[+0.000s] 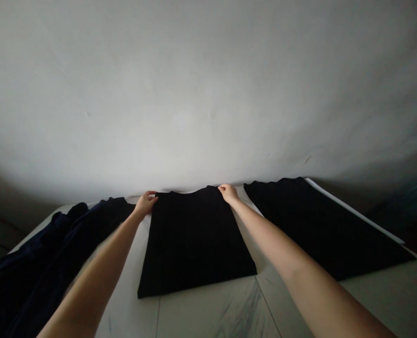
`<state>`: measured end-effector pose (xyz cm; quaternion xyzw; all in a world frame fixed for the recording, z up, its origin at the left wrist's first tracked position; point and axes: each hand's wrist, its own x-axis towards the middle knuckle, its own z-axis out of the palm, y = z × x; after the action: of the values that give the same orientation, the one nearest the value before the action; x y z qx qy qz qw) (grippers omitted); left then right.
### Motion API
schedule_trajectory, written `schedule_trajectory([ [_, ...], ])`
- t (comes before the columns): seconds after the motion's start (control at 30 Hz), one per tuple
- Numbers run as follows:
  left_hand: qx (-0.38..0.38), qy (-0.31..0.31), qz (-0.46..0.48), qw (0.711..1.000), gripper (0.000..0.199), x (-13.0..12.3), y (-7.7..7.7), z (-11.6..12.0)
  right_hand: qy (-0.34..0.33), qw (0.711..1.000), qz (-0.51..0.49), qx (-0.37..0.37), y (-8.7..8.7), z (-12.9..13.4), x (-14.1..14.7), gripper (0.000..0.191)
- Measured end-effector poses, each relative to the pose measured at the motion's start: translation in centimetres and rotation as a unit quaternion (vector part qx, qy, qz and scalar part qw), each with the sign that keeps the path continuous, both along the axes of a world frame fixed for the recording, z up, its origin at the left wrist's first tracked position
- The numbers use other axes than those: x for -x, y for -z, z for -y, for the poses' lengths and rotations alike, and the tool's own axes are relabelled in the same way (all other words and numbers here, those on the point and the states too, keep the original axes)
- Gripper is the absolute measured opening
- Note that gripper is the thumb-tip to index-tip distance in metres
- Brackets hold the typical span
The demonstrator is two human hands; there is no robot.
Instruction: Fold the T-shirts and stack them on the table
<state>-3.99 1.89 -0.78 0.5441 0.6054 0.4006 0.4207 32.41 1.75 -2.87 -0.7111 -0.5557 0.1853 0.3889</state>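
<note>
A black folded garment (196, 239), perhaps a shirt, lies flat in front of me with its far edge close to the wall. At its far left corner, my left hand (147, 203) pinches the cloth between thumb and fingers. The far right corner is pinched by my right hand (228, 192). Between the two hands the far edge dips slightly, like a neckline. Both of my arms reach forward, one along each side of the garment.
Dark blue and black clothes (64, 244) lie loosely heaped on the left. To the right, another black garment (321, 225) is spread flat, with a white strip (356, 211) along its far side. A pale wall (208, 94) rises behind the marble-patterned tiled surface (215, 310).
</note>
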Motion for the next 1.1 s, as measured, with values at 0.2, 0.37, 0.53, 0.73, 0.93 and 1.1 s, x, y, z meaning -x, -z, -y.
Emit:
schedule_trajectory([
  [0.2,-0.113,0.002,-0.291,0.950,0.033,-0.6,-1.3,-1.1,-0.002,0.999,0.037,-0.016,-0.5,-0.7,0.4,0.015],
  [0.37,-0.152,0.075,-0.396,0.903,0.017,-0.9,-2.5,-1.4,-0.150,0.986,0.021,-0.077,-1.0,-0.8,-0.7,0.017],
  [0.53,-0.134,0.039,-0.349,0.927,0.015,-1.1,-2.8,-1.6,-0.155,0.985,-0.019,-0.073,-1.8,-1.1,-0.7,0.030],
  [0.73,-0.113,0.062,-0.098,0.987,0.032,-0.9,-3.2,-0.8,-0.212,0.968,-0.121,-0.050,-3.9,-0.5,0.1,0.039],
  [0.93,-0.029,0.080,0.125,0.989,0.053,-0.4,-2.4,-0.4,-0.192,0.963,-0.188,0.027,-3.6,-0.6,-1.0,0.028],
  [1.1,-0.028,0.019,0.019,0.999,0.044,-0.8,-0.7,-1.3,-0.112,0.985,-0.133,0.012,-1.4,-1.2,-0.6,0.015],
])
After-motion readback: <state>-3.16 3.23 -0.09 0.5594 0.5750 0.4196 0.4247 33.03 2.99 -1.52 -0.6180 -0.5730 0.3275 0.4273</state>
